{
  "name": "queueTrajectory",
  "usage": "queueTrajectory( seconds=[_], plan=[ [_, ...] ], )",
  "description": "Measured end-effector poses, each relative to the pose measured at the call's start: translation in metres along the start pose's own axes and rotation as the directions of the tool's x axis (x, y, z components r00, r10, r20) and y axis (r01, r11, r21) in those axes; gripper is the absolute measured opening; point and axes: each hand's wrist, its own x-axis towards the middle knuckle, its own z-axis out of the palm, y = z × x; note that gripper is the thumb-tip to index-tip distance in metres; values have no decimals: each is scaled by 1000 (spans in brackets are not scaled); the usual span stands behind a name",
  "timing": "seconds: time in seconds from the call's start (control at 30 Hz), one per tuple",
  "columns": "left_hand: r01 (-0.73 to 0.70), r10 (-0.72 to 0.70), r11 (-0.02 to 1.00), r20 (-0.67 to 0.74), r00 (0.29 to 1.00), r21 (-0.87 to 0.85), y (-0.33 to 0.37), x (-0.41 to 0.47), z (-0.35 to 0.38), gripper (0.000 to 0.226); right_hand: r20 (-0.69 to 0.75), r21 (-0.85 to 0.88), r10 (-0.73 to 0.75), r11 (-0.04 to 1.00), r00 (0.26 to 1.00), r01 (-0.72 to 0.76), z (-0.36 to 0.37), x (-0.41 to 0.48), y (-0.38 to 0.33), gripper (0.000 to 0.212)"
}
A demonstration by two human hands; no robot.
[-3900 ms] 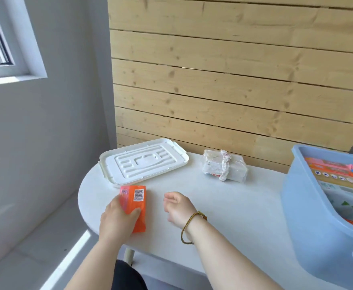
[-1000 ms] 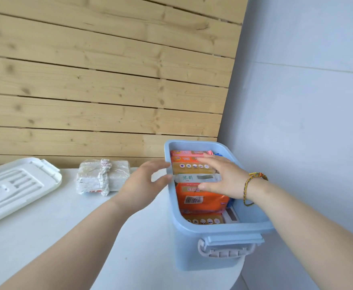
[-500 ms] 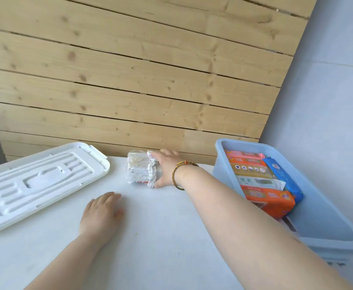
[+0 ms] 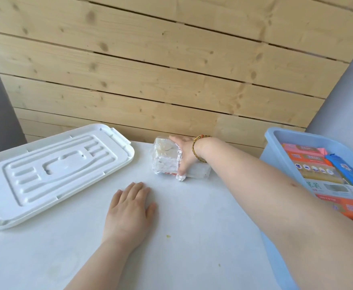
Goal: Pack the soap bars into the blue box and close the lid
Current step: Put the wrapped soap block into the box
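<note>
The white lid [image 4: 52, 176] lies flat on the white table [image 4: 202, 227], far to the left of the blue box [image 4: 275, 137]. It is off the box, with its bumpy lines facing up. I see no words on it.

My left hand [image 4: 129, 212] is also left of the blue box, well apart from it. It lies flat on the table with the fingers straight. It holds nothing.

Closer to the blue box, but still to its left and not touching it, is a soap bundle [image 4: 166, 162] in shiny clear wrap. It sits at the back of the table. There is red print low on its front, but it is too small for me to read.

My right hand [image 4: 185, 155] grabs this bundle from the side that faces the blue box. My fingers curl over its top and my thumb presses its front corner. A thin gold and red bracelet [image 4: 196, 150] is on that wrist.

The blue box is open at the right edge. Soap bars are packed inside it in a row. I see orange packs [image 4: 342, 208], a blue pack [image 4: 347, 170] and a white pack [image 4: 334, 188] with green writing. I think the green marks are letters, but they are too blurry to read. The orange pack nearest me has a little square code on it.
</note>
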Motion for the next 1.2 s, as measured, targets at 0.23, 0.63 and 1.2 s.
queueTrajectory(
  seconds=[0.23, 0.63, 1.2],
  plan=[
    [4, -3, 1000, 25, 1000, -19, 2, -1, -5, 91, -86, 101, 9, 995, 996, -1, 9, -16, 0, 106],
    [78, -87, 902, -3, 996, -424, 26, -17, -38, 31, -408, 368, -97, 892, 908, 261, -57, -168, 48, 102],
    [-399, 514, 815, 207, 833, -420, 269, 2, -92, 30, -397, 391, 20, 908, 917, 149, 35, -313, 192, 101]
  ],
)
